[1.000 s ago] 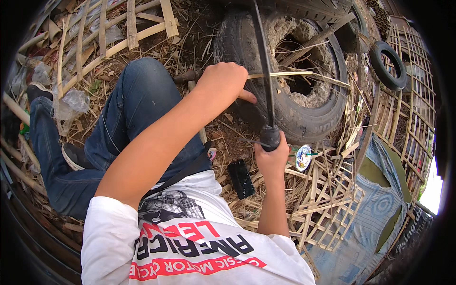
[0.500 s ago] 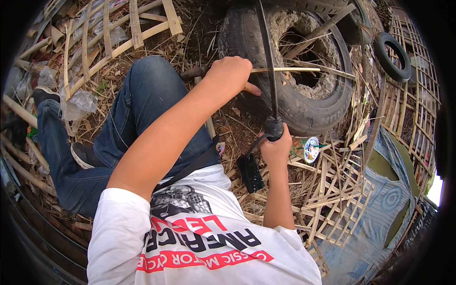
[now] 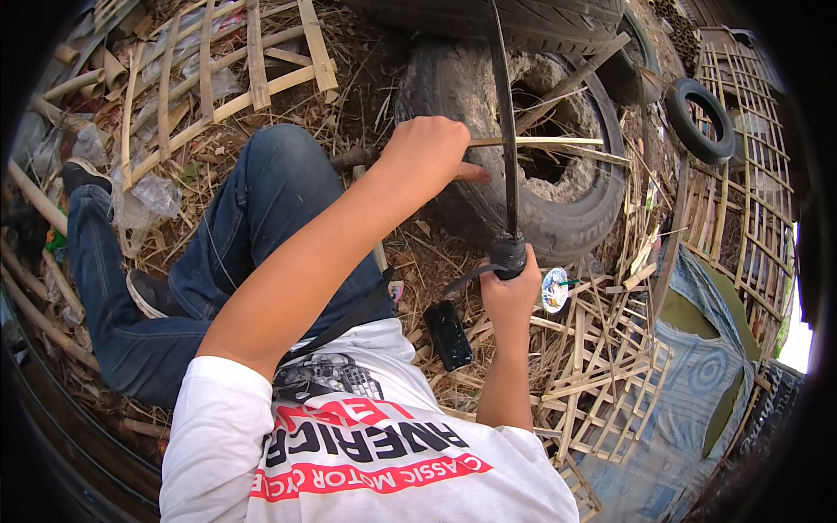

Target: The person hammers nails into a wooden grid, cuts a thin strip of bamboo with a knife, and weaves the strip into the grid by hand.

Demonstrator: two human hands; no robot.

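The left hand (image 3: 425, 155) is clenched around a thin pale bamboo strip (image 3: 540, 141) lying across a worn black rubber tyre (image 3: 558, 222) at the far middle. Nearer, the right hand (image 3: 510, 295) grasps the dark handle of a long narrow blade (image 3: 503, 122), which stands upright across the strip.

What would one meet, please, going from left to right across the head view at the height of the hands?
Dark shoe → jeans-clad knee → left hand gripping a bamboo strip → long knife blade → large worn tyre → small black tyre → bamboo lattice.
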